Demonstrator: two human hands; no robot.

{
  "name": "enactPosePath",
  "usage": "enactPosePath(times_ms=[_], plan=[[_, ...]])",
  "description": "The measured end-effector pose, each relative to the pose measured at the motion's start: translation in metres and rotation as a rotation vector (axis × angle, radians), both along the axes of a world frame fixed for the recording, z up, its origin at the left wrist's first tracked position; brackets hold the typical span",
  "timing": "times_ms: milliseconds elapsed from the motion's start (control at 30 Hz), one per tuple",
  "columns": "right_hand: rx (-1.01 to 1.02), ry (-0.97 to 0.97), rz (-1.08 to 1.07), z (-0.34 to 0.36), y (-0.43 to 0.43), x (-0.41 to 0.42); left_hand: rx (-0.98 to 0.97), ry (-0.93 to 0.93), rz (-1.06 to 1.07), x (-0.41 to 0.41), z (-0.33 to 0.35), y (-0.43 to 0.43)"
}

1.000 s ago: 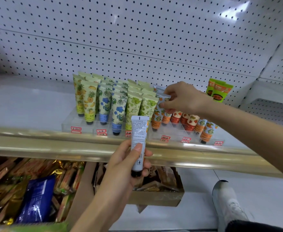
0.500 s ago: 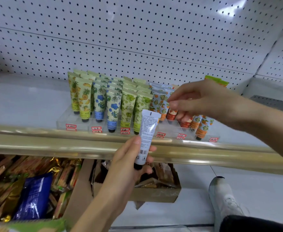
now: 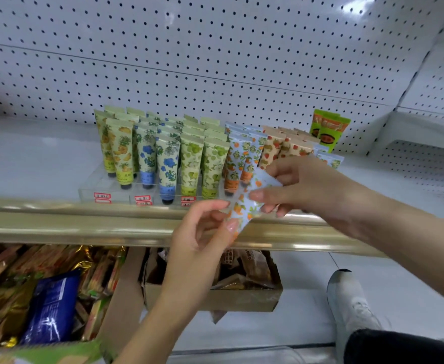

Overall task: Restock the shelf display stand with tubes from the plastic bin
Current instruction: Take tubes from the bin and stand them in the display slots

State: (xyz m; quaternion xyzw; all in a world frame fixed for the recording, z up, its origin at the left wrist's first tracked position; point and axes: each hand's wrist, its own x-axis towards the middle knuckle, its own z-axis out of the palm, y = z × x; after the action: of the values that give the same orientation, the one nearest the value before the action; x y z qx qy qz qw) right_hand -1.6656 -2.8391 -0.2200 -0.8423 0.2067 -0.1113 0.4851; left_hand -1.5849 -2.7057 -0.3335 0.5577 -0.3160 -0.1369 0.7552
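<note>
A light-blue tube with an orange fruit print [image 3: 247,203] hangs tilted in front of the shelf's gold edge. My left hand [image 3: 202,240] pinches its lower end from below. My right hand [image 3: 302,186] grips its upper part from the right. Behind them a clear display stand [image 3: 105,187] on the white shelf carries rows of upright tubes: yellow pineapple tubes [image 3: 118,151], blue flower tubes [image 3: 167,166], green tubes [image 3: 213,164], blue-orange tubes [image 3: 238,158] and strawberry tubes [image 3: 276,148]. The plastic bin is out of view.
A gold shelf rail [image 3: 84,227] runs across the front. Two bright green tubes [image 3: 328,130] stand at the back right against the pegboard wall [image 3: 215,61]. Below, cardboard boxes [image 3: 215,298] hold snack packets, including a blue bag [image 3: 50,308]. My grey shoe [image 3: 349,306] is at lower right.
The tube has been turned from its white printed back to its blue-orange front. My right hand came down from the stand and took hold of its upper part.
</note>
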Motion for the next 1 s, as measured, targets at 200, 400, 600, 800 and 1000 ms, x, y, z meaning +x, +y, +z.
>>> enactPosePath(times_ms=[200,400,600,800,1000], plan=[[-0.549,-0.117,-0.105,0.040,-0.035,0.005,0.493,-0.999,0.380,0.014,-0.008,0.005],[-0.655,-0.095,-0.157,0.025,-0.055,0.028,0.751,-1.260,0.288,0.011,-0.021,-0.011],[-0.584,-0.081,-0.180,0.013,-0.061,0.045,0.788,-1.253,0.282,0.008,-0.025,-0.022],[-0.596,-0.009,-0.142,0.005,-0.060,0.052,0.785,-1.214,0.318,0.005,-0.024,-0.030],[-0.622,0.042,-0.147,0.005,-0.062,0.053,0.796,-1.178,0.332,0.007,-0.025,-0.031]])
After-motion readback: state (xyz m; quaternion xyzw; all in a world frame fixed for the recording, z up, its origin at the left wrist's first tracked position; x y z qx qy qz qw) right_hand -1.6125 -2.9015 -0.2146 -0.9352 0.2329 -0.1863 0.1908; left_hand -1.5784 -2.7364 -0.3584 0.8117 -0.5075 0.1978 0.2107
